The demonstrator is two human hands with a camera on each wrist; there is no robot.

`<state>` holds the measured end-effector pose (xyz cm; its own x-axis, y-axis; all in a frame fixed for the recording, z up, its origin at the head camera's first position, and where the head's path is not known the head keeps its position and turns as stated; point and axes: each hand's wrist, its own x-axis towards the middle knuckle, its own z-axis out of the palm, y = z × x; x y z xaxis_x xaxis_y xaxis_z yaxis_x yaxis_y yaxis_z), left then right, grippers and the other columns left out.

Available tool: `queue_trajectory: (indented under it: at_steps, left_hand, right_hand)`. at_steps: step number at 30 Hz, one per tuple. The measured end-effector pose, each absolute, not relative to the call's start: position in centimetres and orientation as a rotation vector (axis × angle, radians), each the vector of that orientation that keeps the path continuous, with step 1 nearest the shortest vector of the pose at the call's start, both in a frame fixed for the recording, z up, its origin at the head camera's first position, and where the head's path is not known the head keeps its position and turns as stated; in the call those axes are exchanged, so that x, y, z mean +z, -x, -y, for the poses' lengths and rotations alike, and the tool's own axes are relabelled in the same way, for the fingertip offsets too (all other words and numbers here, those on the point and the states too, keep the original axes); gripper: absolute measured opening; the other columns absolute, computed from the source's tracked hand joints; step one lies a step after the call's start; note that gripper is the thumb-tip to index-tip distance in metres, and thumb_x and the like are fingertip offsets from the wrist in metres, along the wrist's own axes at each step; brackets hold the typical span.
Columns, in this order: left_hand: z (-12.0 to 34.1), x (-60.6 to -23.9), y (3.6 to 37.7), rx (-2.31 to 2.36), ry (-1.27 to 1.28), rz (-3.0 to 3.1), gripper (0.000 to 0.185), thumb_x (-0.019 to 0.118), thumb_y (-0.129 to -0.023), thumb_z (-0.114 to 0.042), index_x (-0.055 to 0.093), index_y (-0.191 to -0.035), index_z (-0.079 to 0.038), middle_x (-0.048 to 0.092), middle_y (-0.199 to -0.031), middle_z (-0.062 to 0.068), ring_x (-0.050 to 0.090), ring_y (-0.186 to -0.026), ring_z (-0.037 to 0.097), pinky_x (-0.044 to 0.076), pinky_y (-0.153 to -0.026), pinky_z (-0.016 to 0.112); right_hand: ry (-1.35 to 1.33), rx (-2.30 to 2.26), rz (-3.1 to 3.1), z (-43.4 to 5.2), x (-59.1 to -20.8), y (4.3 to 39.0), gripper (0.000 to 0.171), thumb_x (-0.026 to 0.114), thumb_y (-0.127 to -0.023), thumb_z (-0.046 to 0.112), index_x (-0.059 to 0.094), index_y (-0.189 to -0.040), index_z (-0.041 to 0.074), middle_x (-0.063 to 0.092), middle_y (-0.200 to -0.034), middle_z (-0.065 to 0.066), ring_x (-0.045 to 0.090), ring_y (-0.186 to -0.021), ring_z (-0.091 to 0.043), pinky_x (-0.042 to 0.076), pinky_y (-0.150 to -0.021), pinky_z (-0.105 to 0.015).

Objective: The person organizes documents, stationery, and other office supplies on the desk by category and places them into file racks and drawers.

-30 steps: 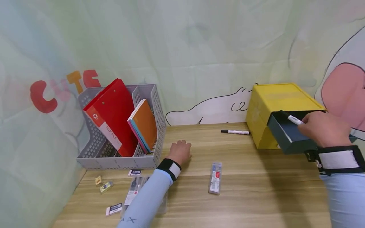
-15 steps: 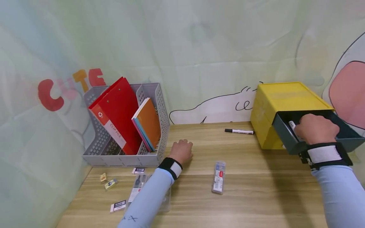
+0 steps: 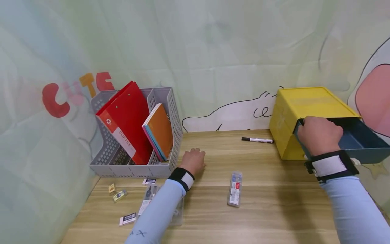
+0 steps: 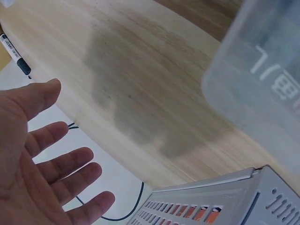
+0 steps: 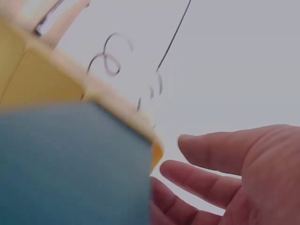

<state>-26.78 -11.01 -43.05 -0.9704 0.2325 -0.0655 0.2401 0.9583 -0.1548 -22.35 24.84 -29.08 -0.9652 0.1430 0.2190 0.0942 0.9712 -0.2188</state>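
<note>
My right hand (image 3: 320, 135) is at the left side of a pulled-out dark blue drawer (image 3: 371, 156) in a yellow cabinet (image 3: 317, 101). In the right wrist view its thumb and fingers (image 5: 201, 152) are apart, holding nothing, with lower fingertips behind the drawer wall (image 5: 70, 164). A white marker with a black cap (image 3: 257, 140) lies on the table left of the cabinet. My left hand (image 3: 193, 161) hovers low over the wood, right of the grey desk organizer (image 3: 131, 171). Seen from the left wrist, its fingers (image 4: 77, 168) are spread and loose, with nothing in the palm.
A red clip file (image 3: 128, 125) and several notebooks (image 3: 161, 132) lean in the organizer. A slim clear case (image 3: 235, 189) lies mid-table. Small erasers (image 3: 127, 219) and a clear box (image 3: 178, 217) lie around my left forearm. A printed curtain (image 3: 219, 74) hangs behind the table.
My right hand carried a marker into the drawer and let it go; that marker is out of sight. The hand then moved left to the drawer's side. My left hand stayed put.
</note>
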Motion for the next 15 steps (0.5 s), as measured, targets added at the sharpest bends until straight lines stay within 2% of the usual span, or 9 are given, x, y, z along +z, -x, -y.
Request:
queue_trajectory:
  at_steps: [5,8,12,15]
  left_hand:
    - [11.0,-42.9,26.8,-0.253,-0.353,-3.057,0.042,0.070,-0.093,-0.036,0.065,-0.127,-0.012,0.064,-0.122,0.011,0.058,-0.112,0.028,0.048,-0.096,0.048]
    - [11.0,-42.7,26.9,-0.251,-0.357,-3.057,0.042,0.070,-0.093,-0.035,0.065,-0.127,-0.012,0.064,-0.122,0.010,0.058,-0.112,0.028,0.047,-0.096,0.048]
    - [11.0,-42.6,27.1,-0.259,-0.371,-3.069,0.041,0.070,-0.093,-0.035,0.065,-0.126,-0.013,0.064,-0.121,0.010,0.059,-0.110,0.027,0.048,-0.096,0.047]
    - [11.1,-42.6,27.1,-0.275,-0.383,-3.070,0.042,0.071,-0.092,-0.036,0.065,-0.126,-0.013,0.065,-0.120,0.010,0.059,-0.108,0.027,0.049,-0.095,0.047]
  right_hand:
    - [0.062,0.264,2.857,-21.6,-30.1,23.6,0.024,0.056,-0.092,0.014,0.063,-0.090,-0.009,0.059,-0.071,-0.024,0.056,-0.061,-0.041,0.044,-0.053,-0.054]
    - [-0.003,0.280,2.856,-20.1,-31.6,24.5,0.020,0.056,-0.089,0.012,0.064,-0.085,-0.005,0.059,-0.071,-0.022,0.057,-0.062,-0.039,0.044,-0.051,-0.054]
    - [-0.033,0.318,2.942,-19.1,-34.2,25.8,0.019,0.058,-0.087,0.011,0.061,-0.076,-0.003,0.056,-0.066,-0.018,0.054,-0.058,-0.034,0.043,-0.046,-0.047]
    - [-0.057,0.335,3.035,-19.1,-36.7,27.1,0.019,0.061,-0.089,0.013,0.062,-0.080,-0.004,0.055,-0.066,-0.015,0.052,-0.058,-0.031,0.043,-0.047,-0.041]
